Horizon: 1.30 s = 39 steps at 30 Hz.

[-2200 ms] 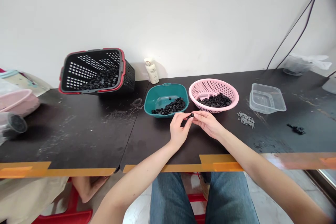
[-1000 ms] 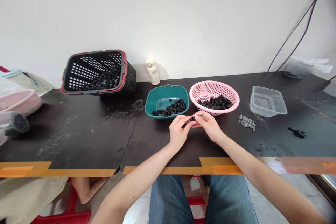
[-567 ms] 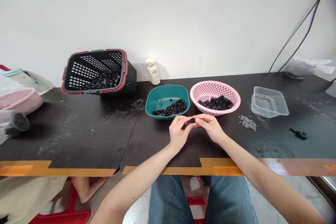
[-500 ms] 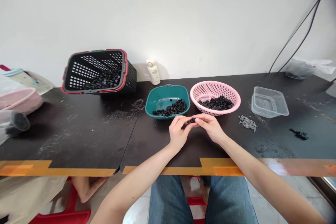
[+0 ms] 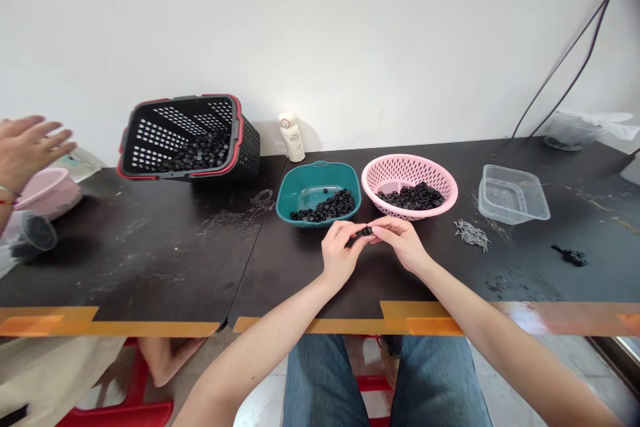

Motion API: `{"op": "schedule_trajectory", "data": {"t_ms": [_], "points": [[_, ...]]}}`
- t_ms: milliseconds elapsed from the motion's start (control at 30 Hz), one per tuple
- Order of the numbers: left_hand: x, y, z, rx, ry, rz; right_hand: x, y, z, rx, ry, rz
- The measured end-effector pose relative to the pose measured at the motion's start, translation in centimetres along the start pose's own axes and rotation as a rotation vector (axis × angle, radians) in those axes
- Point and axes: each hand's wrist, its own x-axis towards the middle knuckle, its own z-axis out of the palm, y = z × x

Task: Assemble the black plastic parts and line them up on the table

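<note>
My left hand and my right hand meet above the dark table, just in front of two bowls. Both pinch one small black part between their fingertips. Behind my left hand stands a teal tub holding several small black parts. Behind my right hand is a pink perforated bowl with a heap of the same black parts.
A black and red basket with black parts lies tilted at the back left. A white bottle stands by the wall. A clear plastic container and several grey pins lie to the right. Another person's hand is raised at the far left.
Another person's hand has come into view at the far left. My two hands stay together on the small black part, with only slight finger shifts.
</note>
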Motion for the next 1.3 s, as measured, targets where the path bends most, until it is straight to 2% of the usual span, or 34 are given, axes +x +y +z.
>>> {"op": "schedule_trajectory", "data": {"t_ms": [400, 900, 1300], "points": [[-0.02, 0.01, -0.01, -0.005, 0.003, -0.002, 0.05, 0.08, -0.07, 0.059, -0.054, 0.051], [0.01, 0.01, -0.15, 0.006, -0.086, -0.019, 0.02, -0.12, 0.18, 0.179, 0.009, 0.149], [0.17, -0.01, -0.19, 0.017, -0.133, -0.007, 0.06, -0.08, 0.09, 0.194, 0.022, 0.173]]}}
